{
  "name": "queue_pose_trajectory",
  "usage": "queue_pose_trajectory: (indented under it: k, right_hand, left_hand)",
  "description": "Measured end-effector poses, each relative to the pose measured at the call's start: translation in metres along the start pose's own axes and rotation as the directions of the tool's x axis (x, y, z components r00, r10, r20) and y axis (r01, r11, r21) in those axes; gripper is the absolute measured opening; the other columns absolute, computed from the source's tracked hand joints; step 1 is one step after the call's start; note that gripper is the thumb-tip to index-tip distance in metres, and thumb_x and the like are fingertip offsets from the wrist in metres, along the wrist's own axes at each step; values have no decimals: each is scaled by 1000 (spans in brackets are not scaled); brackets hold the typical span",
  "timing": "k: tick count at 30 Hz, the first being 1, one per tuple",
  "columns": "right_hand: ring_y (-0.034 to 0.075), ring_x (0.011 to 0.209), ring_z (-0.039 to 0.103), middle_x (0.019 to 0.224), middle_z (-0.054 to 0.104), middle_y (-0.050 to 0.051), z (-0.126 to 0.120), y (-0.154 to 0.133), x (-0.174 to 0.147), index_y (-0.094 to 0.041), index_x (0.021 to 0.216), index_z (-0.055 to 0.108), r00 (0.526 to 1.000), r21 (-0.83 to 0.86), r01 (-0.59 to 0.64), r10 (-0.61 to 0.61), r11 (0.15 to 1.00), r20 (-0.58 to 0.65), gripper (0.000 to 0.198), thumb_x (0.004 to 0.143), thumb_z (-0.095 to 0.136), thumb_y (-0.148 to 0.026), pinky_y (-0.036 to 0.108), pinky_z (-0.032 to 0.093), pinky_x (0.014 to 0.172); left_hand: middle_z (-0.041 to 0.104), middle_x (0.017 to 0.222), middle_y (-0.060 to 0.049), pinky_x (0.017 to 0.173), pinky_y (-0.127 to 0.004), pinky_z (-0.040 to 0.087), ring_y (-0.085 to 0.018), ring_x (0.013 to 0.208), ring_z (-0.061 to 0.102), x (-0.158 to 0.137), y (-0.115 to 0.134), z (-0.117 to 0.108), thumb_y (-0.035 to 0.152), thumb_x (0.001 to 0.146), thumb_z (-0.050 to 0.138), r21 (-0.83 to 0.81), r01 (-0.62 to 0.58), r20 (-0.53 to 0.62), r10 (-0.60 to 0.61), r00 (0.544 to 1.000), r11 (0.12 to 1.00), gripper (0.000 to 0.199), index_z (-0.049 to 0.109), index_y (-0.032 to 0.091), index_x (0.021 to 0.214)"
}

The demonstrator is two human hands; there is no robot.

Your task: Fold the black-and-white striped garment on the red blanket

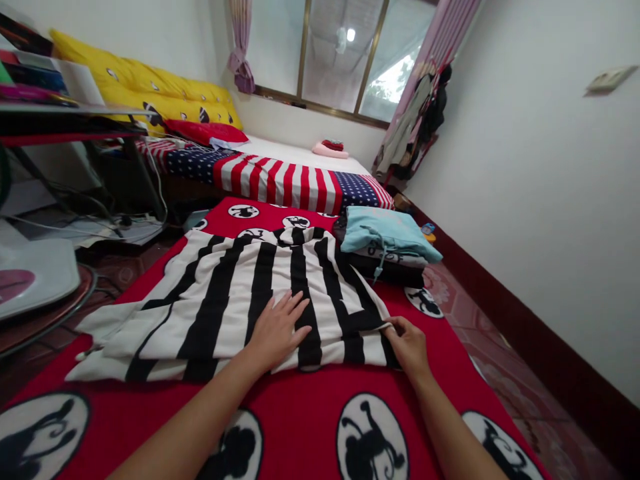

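The left hand [281, 327] is laid palm down at seven o'clock, fingers spread and flat on the striped garment [225, 287]. By the right hand [409, 343], between four and five o'clock, the garment's edge is pinched between thumb and fingers. The left forearm [210, 407] is brought in from about seven, the right forearm [445, 413] from about five. The black-and-white garment is spread from the centre towards eight o'clock, its collar [300, 235] at the far edge. Just beside it, at three, a pile of folded clothes [390, 247] is topped with a light blue piece. Both are carried by a red cover [300, 413] printed with white rounds and black figures. Beyond, near twelve, a bed [295, 183] is draped in stars and stripes below a window [335, 60]. Yellow bedding [150, 77] is propped at ten; clothes [415, 127] are hung between one and two. Nearer, also towards ten, a tabletop [115, 115] is seen, the clutter beneath too dim to be identified with certainty. At four, a reddish floor [480, 333] is edged by a white wall [525, 167] with a dark red base
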State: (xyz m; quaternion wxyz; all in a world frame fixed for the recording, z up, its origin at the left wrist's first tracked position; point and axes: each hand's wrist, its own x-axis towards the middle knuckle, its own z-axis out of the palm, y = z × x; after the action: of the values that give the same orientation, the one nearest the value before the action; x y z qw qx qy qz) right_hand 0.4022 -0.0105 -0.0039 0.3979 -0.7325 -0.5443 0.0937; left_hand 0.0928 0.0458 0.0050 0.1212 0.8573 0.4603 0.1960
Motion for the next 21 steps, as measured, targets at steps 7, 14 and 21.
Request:
queue_pose_trajectory:
  k: [7, 14, 21]
  right_hand:
    - [22, 67, 64, 75, 72, 5, 7, 4, -7, -20, 87, 71, 998, -46, -24, 21, 999, -59, 30, 79, 55, -44, 29, 45, 60]
    - [18, 65, 61, 76, 69, 4, 9, 5, -14, -19, 91, 68, 993, 87, 64, -55, 994, -106, 25, 84, 58, -41, 28, 47, 61]
    - [21, 88, 60, 92, 64, 8, 4, -19, -19, -21, 95, 66, 859, -132, 408, -428, 904, -281, 13, 90, 54, -23, 37, 49, 80]
  left_hand:
    - [68, 117, -14, 90, -46, 48, -31, 110, 61, 31, 12, -22, 37, 92, 48, 42, 13, -36, -11, 999, 999, 31, 71, 18, 100]
    - [70, 88, -3, 82, -36, 46, -23, 90, 64, 80, 29, -6, 33, 77, 72, 16, -144, -58, 145, 988, 989, 17, 71, 24, 91]
    - [66, 92, -9, 88, -45, 41, -29, 95, 58, 72, 16, 12, 23, 84, 63, 64, -85, -203, 96, 974, 994, 8, 66, 19, 89]
